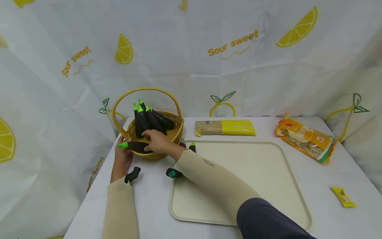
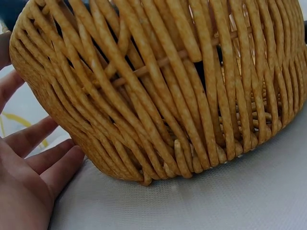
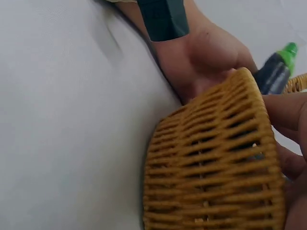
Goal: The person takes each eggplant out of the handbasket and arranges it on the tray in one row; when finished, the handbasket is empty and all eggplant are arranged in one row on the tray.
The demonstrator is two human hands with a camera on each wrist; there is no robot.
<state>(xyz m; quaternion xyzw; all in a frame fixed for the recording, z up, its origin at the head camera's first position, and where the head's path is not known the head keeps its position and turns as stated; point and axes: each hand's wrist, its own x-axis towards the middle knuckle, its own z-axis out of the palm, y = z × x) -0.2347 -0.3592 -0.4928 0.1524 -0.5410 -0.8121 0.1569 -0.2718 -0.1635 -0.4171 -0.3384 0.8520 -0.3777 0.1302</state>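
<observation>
Dark sleeve (image 1: 268,219) nearest. Head view: my right arm reaches across the tray (image 1: 253,172), right hand (image 1: 159,141) gripping an eggplant (image 1: 135,146) at the basket's (image 1: 155,156) near rim, stem leftward. Left wrist: my left hand (image 2: 26,177), fingers fairly straight, touches basket side; best brace lightly. Right wrist: eggplant's green end shows beyond rim; firm grip, avoid snagging wicker.

Staged studio-like set, lemon-print backdrop (image 1: 179,69) (visibly creased), white table (image 1: 152,205)
</observation>
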